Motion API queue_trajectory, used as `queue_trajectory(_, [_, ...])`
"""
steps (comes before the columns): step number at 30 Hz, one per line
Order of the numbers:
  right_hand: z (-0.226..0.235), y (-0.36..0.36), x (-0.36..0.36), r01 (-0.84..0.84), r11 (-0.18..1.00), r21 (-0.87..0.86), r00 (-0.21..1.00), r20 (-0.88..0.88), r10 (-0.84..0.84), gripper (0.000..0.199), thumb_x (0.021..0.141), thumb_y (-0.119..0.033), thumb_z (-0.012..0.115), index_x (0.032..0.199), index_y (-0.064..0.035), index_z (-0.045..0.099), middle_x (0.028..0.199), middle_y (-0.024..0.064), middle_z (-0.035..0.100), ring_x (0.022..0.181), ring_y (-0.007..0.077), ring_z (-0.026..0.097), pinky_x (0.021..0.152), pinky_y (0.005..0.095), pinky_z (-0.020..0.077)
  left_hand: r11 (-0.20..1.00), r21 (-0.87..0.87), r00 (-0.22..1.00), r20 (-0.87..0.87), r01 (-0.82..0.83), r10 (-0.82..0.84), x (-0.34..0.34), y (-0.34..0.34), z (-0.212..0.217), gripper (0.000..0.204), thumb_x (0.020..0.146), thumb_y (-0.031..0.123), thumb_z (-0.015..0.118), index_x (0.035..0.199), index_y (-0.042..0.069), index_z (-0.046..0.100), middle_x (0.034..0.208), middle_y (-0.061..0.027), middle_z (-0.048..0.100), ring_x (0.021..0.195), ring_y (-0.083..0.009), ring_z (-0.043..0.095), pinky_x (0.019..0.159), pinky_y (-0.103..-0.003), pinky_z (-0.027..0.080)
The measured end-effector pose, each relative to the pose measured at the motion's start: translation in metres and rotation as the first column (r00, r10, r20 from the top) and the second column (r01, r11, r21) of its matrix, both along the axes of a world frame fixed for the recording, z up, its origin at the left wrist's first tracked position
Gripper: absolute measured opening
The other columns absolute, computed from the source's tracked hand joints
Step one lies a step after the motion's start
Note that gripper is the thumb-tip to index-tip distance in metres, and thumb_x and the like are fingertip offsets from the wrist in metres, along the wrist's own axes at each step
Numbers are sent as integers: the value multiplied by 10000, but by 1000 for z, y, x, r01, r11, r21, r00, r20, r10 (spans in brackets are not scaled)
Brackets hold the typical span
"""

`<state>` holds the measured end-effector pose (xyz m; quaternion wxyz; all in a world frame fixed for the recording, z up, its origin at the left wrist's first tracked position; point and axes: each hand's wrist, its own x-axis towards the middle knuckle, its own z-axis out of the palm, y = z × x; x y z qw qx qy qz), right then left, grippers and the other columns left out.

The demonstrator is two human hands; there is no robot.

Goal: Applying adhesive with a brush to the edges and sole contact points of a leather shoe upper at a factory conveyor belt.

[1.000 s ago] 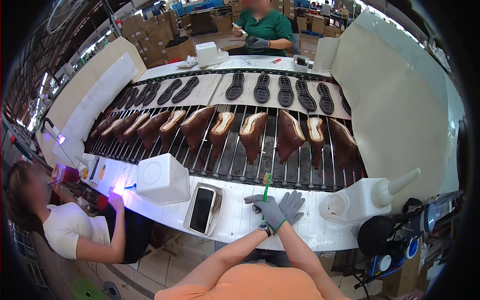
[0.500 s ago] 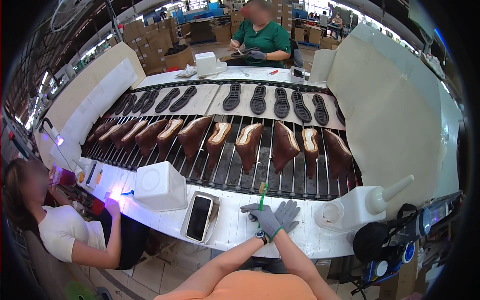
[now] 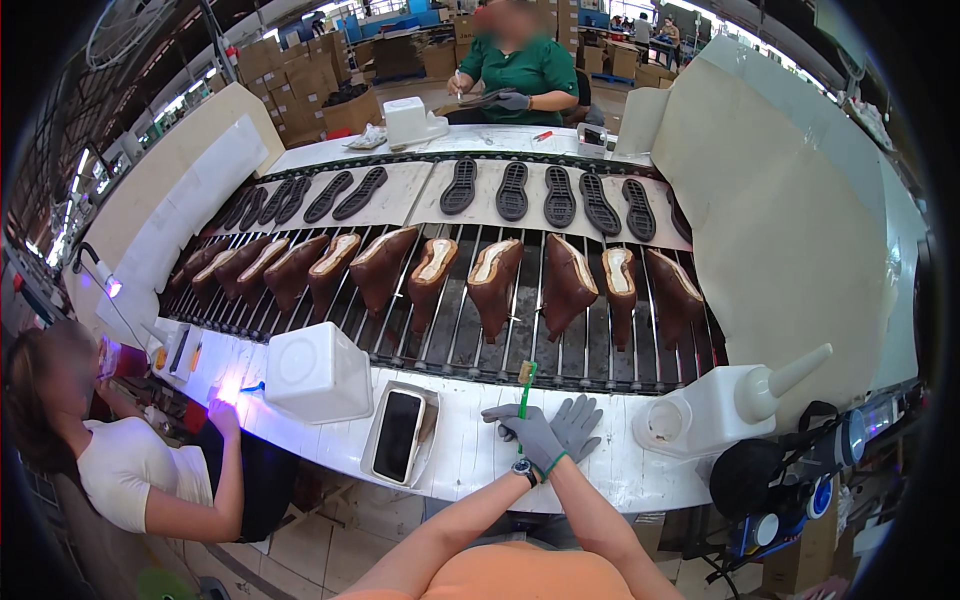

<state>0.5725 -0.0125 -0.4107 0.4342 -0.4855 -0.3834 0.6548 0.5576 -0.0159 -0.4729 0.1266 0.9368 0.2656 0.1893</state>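
My forearms cross at the wrists over the white table edge. My right hand [image 3: 532, 434], in a grey glove with a green cuff, lies on the left side and is closed round a green-handled toothbrush [image 3: 524, 392], its bristles pointing up and away. My left hand [image 3: 577, 424], also gloved, reaches under the right wrist and rests palm down on the white tabletop [image 3: 480, 462], fingers apart. Beyond them, a roller conveyor [image 3: 440, 345] carries a row of brown shoe uppers [image 3: 493, 290] with pale undersides facing up. Black shoe soles [image 3: 512, 190] lie on a pale belt behind.
A phone [image 3: 399, 436] lies in a white tray left of my hands, beside an upturned white container [image 3: 318, 372]. On the right stands a white bottle with a spout [image 3: 715, 410]. One person sits at left by a purple light; another in green works across the conveyor.
My view has shifted slightly, while both hands keep their crossed pose with the toothbrush. The person across has moved their hands a little over the dark piece they hold.
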Motion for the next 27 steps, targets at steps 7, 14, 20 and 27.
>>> queue_trajectory(7, [6,-2,1,-5,1000,-21,999,33,6,334,897,18,477,1119,-26,723,989,40,725,676,57,506,609,194,435,1000,-2,1000,16,3,-3,0,0,-3,593,910,353,587,1407,60,456,1472,-206,421,1378,-379,374,1143,-524,285])
queue_trajectory(14, [2,-1,2,2,1000,-3,1000,-25,-2,338,891,24,470,1111,-17,722,997,46,724,679,59,508,614,192,440,1000,19,1000,25,4,-5,1,-1,-2,573,914,348,576,1391,48,472,1456,-211,438,1367,-379,385,1140,-519,291])
queue_trajectory(20, [0,-2,4,-3,1000,15,1000,-9,3,341,890,25,472,1116,-21,722,997,50,724,679,62,504,613,197,440,1000,26,998,62,-4,3,2,-1,-2,566,915,344,581,1386,47,479,1456,-208,440,1359,-381,396,1136,-514,299])
queue_trajectory(27, [-1,0,6,-19,999,-25,1000,8,20,332,906,12,473,1111,-33,729,986,35,721,675,59,498,611,203,439,999,33,999,47,-3,1,4,0,-4,560,910,329,587,1383,49,482,1438,-212,459,1356,-385,398,1131,-519,304])
